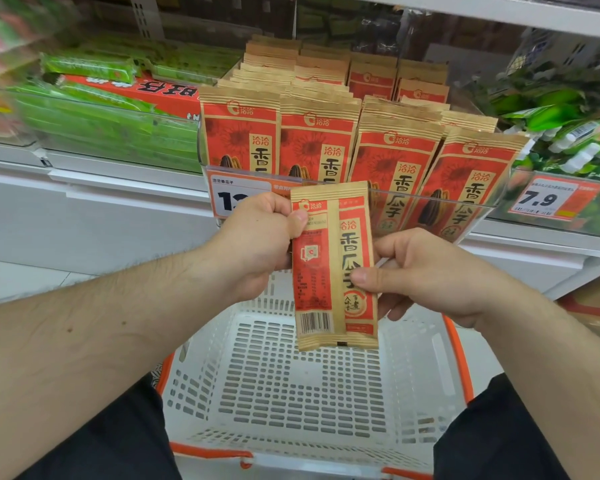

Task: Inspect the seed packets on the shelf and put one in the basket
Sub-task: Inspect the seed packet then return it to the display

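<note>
A tan and red seed packet (333, 268) hangs upright in front of me, back side with barcode facing me. My left hand (257, 244) pinches its upper left edge with the thumb on top. My right hand (420, 271) pinches its right edge at mid height. Directly below stands a white perforated basket (291, 386) with an orange rim and nothing in it. Several rows of the same red seed packets (354, 140) stand upright behind a clear shelf rail, just beyond the held packet.
Green packets (94, 109) and a red box (146, 88) fill the shelf at left. More green packets (565, 126) lie at right. Price tags (548, 199) hang on the shelf front. White shelf panels run below.
</note>
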A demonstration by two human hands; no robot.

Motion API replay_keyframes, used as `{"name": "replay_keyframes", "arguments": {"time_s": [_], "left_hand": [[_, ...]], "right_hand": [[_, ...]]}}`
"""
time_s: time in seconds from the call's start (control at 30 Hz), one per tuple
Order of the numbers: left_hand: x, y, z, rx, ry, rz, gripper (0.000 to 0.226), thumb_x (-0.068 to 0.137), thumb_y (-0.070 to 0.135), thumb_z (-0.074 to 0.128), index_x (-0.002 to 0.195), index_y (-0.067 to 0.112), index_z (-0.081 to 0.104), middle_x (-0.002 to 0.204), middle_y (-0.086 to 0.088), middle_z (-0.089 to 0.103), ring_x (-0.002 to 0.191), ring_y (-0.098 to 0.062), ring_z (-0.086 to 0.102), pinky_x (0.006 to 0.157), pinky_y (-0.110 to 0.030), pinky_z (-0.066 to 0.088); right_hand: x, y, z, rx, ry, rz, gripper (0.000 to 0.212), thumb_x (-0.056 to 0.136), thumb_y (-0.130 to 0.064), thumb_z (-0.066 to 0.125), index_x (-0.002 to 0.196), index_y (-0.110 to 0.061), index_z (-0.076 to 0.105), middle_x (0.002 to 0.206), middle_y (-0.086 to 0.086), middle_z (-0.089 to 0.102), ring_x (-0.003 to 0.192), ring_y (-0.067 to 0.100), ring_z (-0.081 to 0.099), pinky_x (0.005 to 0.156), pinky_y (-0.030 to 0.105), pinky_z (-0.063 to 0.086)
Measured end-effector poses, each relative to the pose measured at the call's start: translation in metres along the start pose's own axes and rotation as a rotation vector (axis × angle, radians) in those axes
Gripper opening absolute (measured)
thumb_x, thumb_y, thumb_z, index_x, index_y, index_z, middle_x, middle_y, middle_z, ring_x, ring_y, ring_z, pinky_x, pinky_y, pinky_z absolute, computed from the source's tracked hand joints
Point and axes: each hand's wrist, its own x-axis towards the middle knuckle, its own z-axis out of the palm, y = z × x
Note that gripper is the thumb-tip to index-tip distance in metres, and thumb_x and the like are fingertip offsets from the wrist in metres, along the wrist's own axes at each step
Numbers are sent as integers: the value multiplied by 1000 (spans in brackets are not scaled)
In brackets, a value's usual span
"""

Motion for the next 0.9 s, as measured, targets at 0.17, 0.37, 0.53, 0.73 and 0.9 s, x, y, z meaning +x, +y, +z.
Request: {"name": "replay_keyframes", "arguments": {"time_s": [0.17,0.37,0.53,0.73,0.9], "left_hand": [[2,-2,-1,-11,31,-17,20,102,11,53,82,13,51,83,-10,72,77,-25,69,79,-47,59],[2,-2,-2,-50,43,-26,25,103,10,51,78,14,50,76,-6,72,70,-20,68,66,-37,58],[3,-1,-3,-70,33,-27,20,102,10,52,82,12,53,75,-5,73,65,-16,70,57,-31,56],[5,-2,-7,-29,-9,-67,9,101,14,55,96,7,59,88,-9,76,74,-18,73,56,-31,58],[3,-4,-4,16,19,-36,14,99,12,59,97,14,45,90,-7,76,78,-18,76,64,-38,62]], "right_hand": [[1,1,1,-20,-11,-16,21,92,-24,67,110,-14,72,87,5,79,78,25,75,66,29,57],[-2,-1,0,-16,-100,-20,34,83,-18,75,116,-16,66,90,10,78,82,29,75,68,31,59],[-3,-1,1,-61,-84,-64,40,83,-4,77,120,-14,65,90,11,78,83,32,74,70,35,60],[-7,-9,5,-180,-30,-113,39,81,-9,81,115,-21,67,85,8,78,78,26,75,74,47,62],[-11,-14,10,-353,-31,-137,45,78,-16,83,115,-30,63,80,-1,77,68,15,75,71,45,62]]}}
